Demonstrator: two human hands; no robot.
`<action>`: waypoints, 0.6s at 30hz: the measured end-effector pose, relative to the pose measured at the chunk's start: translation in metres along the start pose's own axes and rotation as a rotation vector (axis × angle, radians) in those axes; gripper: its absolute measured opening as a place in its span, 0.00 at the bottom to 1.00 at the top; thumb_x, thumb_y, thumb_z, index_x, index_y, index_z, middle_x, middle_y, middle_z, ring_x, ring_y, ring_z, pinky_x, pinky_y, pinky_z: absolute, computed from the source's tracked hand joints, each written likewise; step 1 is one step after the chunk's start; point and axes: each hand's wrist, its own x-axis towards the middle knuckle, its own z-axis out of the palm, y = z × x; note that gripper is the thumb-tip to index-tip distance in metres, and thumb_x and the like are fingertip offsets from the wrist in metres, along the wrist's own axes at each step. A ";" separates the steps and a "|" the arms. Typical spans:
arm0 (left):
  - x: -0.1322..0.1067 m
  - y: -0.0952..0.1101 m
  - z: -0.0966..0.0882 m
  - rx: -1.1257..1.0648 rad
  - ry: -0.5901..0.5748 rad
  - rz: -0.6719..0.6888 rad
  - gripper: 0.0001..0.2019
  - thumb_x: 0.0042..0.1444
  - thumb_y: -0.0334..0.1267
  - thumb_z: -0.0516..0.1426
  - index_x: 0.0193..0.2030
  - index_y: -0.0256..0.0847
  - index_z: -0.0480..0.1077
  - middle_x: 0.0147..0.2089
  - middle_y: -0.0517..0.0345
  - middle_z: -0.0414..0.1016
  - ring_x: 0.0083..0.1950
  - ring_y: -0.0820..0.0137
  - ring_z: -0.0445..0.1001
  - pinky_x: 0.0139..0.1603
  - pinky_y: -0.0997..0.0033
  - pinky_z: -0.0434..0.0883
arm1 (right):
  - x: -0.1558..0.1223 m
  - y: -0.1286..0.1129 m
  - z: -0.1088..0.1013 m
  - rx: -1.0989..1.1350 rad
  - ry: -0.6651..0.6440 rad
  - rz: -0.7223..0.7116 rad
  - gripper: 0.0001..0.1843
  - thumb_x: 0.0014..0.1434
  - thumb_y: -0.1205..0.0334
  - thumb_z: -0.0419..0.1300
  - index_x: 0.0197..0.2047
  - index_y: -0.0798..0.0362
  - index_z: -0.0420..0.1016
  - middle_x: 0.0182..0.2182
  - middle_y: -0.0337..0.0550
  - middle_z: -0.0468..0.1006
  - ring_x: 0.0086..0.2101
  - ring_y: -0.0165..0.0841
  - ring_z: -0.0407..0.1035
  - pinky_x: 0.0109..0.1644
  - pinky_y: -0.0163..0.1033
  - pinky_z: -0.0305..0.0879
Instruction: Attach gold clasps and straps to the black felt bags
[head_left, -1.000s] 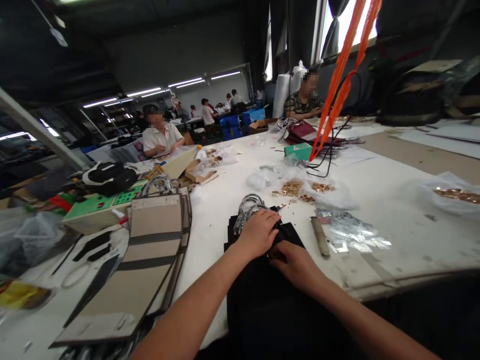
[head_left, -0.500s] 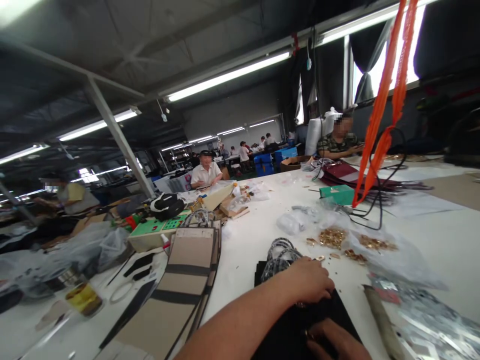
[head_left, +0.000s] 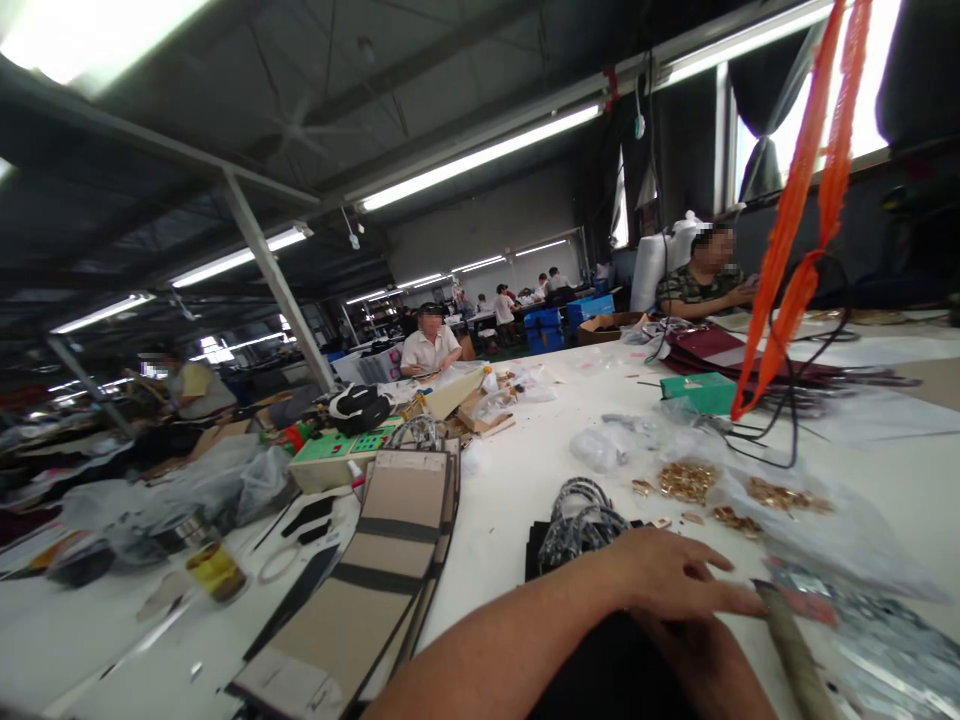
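My left hand (head_left: 675, 575) reaches across to the right with its fingers apart. One fingertip is at the end of a worn grey-brown bar (head_left: 791, 650). Beneath that hand and partly hidden by it is my right hand (head_left: 712, 665); its fingers do not show. Under both forearms lies black flat material (head_left: 607, 670), mostly covered. Cord-like handles in clear plastic wrap (head_left: 581, 515) rest at its far end. Small gold-coloured metal pieces (head_left: 686, 482) lie in heaps on clear plastic beyond my hands.
On the left stand a stack of beige panels with dark bands (head_left: 390, 545), a green-topped box (head_left: 330, 455) and a jar with yellow contents (head_left: 214, 570). Flat metal parts in plastic (head_left: 885, 635) lie right. An orange strap (head_left: 787, 260) hangs down. Two people (head_left: 431, 345) sit across the table.
My left hand has moved right, off the black material to the bar's end, and its fingers have spread. My right hand is now partly behind it. The view has shifted slightly.
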 end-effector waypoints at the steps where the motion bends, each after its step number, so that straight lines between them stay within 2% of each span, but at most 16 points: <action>1: -0.001 -0.007 -0.001 -0.023 0.070 -0.013 0.32 0.60 0.64 0.57 0.64 0.49 0.75 0.57 0.54 0.81 0.58 0.56 0.78 0.59 0.62 0.70 | 0.006 -0.002 -0.008 0.003 -0.073 0.064 0.22 0.59 0.43 0.58 0.45 0.49 0.83 0.43 0.50 0.84 0.48 0.54 0.79 0.51 0.54 0.79; 3: -0.003 -0.024 -0.003 0.026 0.201 -0.061 0.24 0.66 0.58 0.53 0.58 0.47 0.78 0.53 0.55 0.82 0.53 0.62 0.79 0.51 0.68 0.72 | 0.016 -0.009 -0.027 -0.017 -0.232 0.246 0.26 0.58 0.37 0.60 0.46 0.48 0.82 0.40 0.47 0.85 0.44 0.51 0.80 0.48 0.51 0.79; 5: -0.005 -0.041 -0.005 0.154 0.240 -0.098 0.22 0.69 0.53 0.49 0.48 0.43 0.80 0.46 0.53 0.83 0.45 0.64 0.79 0.41 0.70 0.71 | 0.022 -0.019 -0.044 -0.026 -0.294 0.406 0.29 0.56 0.33 0.61 0.47 0.48 0.82 0.37 0.44 0.84 0.37 0.46 0.81 0.42 0.47 0.79; 6: -0.005 -0.048 -0.005 0.203 0.226 -0.106 0.21 0.70 0.50 0.48 0.43 0.41 0.80 0.43 0.53 0.82 0.43 0.63 0.79 0.39 0.69 0.69 | 0.024 -0.024 -0.051 -0.003 -0.268 0.449 0.29 0.55 0.33 0.62 0.46 0.49 0.81 0.35 0.44 0.84 0.34 0.44 0.80 0.39 0.46 0.78; 8: -0.005 -0.058 -0.003 0.235 0.178 -0.080 0.18 0.69 0.47 0.50 0.40 0.41 0.78 0.41 0.52 0.81 0.42 0.63 0.77 0.40 0.67 0.68 | 0.026 -0.032 -0.058 0.059 -0.167 0.484 0.29 0.54 0.35 0.63 0.45 0.52 0.81 0.33 0.45 0.83 0.31 0.41 0.79 0.37 0.44 0.78; 10: -0.001 -0.065 0.000 0.244 0.141 -0.038 0.14 0.67 0.45 0.53 0.42 0.41 0.78 0.42 0.53 0.80 0.43 0.62 0.76 0.44 0.66 0.68 | 0.027 -0.034 -0.061 0.103 -0.106 0.495 0.26 0.55 0.39 0.65 0.44 0.53 0.80 0.32 0.46 0.83 0.31 0.40 0.79 0.35 0.42 0.77; 14: 0.009 -0.069 0.007 0.230 0.124 -0.029 0.10 0.64 0.43 0.58 0.45 0.40 0.76 0.46 0.49 0.80 0.48 0.58 0.76 0.50 0.63 0.68 | 0.031 -0.027 -0.068 0.132 -0.092 0.521 0.22 0.57 0.45 0.66 0.45 0.55 0.79 0.34 0.47 0.83 0.36 0.39 0.80 0.32 0.37 0.74; 18: 0.013 -0.064 0.007 0.154 0.132 -0.097 0.13 0.61 0.41 0.62 0.51 0.41 0.74 0.43 0.55 0.80 0.42 0.65 0.77 0.42 0.70 0.68 | 0.031 -0.027 -0.080 0.082 -0.125 0.522 0.20 0.58 0.48 0.67 0.45 0.56 0.79 0.34 0.47 0.83 0.34 0.38 0.79 0.29 0.34 0.72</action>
